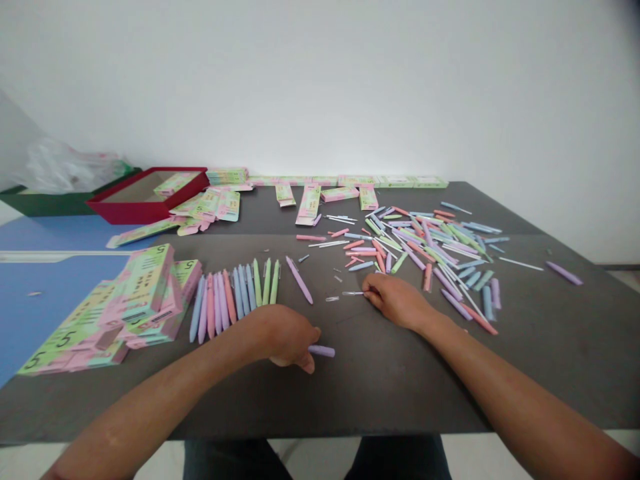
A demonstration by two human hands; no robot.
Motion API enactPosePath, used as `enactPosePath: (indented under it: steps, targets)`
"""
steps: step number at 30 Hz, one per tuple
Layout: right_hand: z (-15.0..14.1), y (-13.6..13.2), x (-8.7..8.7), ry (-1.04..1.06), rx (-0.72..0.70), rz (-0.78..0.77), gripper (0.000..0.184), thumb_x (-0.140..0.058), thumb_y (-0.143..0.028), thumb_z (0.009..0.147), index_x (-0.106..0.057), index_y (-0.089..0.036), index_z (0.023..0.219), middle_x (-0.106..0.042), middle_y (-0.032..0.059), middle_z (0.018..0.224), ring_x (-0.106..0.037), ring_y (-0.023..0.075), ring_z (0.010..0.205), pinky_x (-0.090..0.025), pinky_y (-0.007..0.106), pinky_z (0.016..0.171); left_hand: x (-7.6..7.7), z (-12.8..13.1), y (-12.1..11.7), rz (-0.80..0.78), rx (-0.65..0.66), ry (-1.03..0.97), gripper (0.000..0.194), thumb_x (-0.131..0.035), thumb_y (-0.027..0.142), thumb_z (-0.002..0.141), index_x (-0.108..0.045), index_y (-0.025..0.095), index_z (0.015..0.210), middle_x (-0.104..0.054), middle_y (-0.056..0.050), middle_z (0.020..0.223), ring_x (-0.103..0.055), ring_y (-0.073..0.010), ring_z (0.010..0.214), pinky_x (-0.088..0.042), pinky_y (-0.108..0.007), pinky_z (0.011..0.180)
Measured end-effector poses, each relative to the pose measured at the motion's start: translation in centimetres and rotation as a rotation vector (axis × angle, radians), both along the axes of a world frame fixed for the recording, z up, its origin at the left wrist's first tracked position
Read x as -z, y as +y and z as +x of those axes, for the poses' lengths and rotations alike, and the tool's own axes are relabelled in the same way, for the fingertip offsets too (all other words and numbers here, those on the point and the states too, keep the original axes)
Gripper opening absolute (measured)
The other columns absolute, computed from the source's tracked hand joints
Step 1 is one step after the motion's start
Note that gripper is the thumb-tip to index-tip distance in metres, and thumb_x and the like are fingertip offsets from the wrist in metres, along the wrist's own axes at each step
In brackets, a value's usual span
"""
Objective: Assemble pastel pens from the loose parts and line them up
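My left hand (293, 339) is closed around a purple pen barrel (323, 351), whose end sticks out to the right past thumb and fingers. My right hand (395, 298) rests low over the table, fingertips pinched at one end of a thin, pale clear piece (353, 293); its exact kind is too small to make out. Another small clear piece (332, 299) lies just left of it. Behind my left hand stretches a row of assembled pens (235, 293) in blue, purple, pink and green. One purple pen (299, 280) lies slanted to the right of that row.
Loose coloured pen parts and white refills form a wide pile (425, 240) at right. Printed pen boxes (145, 287) are stacked at left. Farther back stand a red box lid (145, 207) and a green tray with a plastic bag (75, 167). More boxes (400, 181) line the wall.
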State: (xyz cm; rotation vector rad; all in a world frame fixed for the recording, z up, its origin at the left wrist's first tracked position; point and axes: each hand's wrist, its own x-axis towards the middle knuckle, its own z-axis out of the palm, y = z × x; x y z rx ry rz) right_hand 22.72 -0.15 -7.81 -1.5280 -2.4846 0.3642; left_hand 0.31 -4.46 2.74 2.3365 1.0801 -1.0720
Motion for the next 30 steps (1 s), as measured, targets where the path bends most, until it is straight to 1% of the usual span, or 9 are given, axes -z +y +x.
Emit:
enactPosePath:
  steps: [7, 16, 21, 25, 30]
  targets:
    - [-0.15, 0.01, 0.05, -0.001, -0.006, 0.010, 0.006, -0.048, -0.023, 0.085, -0.053, -0.021, 0.084, -0.060, 0.0031, 0.083, -0.052, 0.0139, 0.075, -0.030, 0.023, 0.063, -0.02, -0.04, -0.18, 0.015, -0.007, -0.018, 0.054, -0.057, 0.042, 0.083, -0.051, 0.018, 0.131, -0.069, -0.018, 0.104, -0.064, -0.0341, 0.091, -0.049, -0.037, 0.067]
    - [-0.19, -0.18, 0.05, 0.005, -0.003, 0.024, 0.005, -0.048, -0.024, 0.085, -0.053, -0.021, 0.085, -0.059, 0.0022, 0.082, -0.051, 0.0138, 0.073, -0.029, 0.023, 0.061, -0.23, -0.02, 0.04, -0.016, 0.016, -0.009, 0.056, -0.055, 0.044, 0.084, -0.048, 0.018, 0.133, -0.069, -0.017, 0.104, -0.064, -0.0346, 0.090, -0.049, -0.038, 0.066]
    - [-0.26, -0.11, 0.00, 0.002, 0.001, 0.017, 0.006, -0.048, -0.025, 0.085, -0.053, -0.021, 0.085, -0.060, 0.0022, 0.082, -0.051, 0.0138, 0.072, -0.028, 0.023, 0.060, -0.17, -0.05, -0.03, -0.014, -0.002, -0.013, 0.058, -0.057, 0.044, 0.083, -0.047, 0.019, 0.134, -0.068, -0.017, 0.106, -0.064, -0.0333, 0.093, -0.049, -0.036, 0.068]
    - [-0.43, -0.18, -0.18, 0.000, 0.002, 0.010, 0.007, -0.048, -0.024, 0.085, -0.054, -0.021, 0.086, -0.060, 0.0027, 0.083, -0.051, 0.0143, 0.073, -0.029, 0.024, 0.061, -0.21, -0.05, -0.20, -0.008, 0.007, -0.024, 0.057, -0.056, 0.043, 0.083, -0.048, 0.018, 0.134, -0.069, -0.018, 0.104, -0.065, -0.0342, 0.090, -0.049, -0.036, 0.065]
    - [-0.67, -0.31, -0.38, -0.009, 0.009, 0.000, 0.007, -0.049, -0.023, 0.085, -0.055, -0.020, 0.087, -0.060, 0.0036, 0.084, -0.051, 0.0146, 0.073, -0.029, 0.024, 0.061, -0.12, -0.14, -0.26, 0.004, 0.008, -0.030, 0.056, -0.056, 0.043, 0.083, -0.049, 0.018, 0.132, -0.070, -0.017, 0.101, -0.065, -0.0332, 0.088, -0.047, -0.034, 0.062]
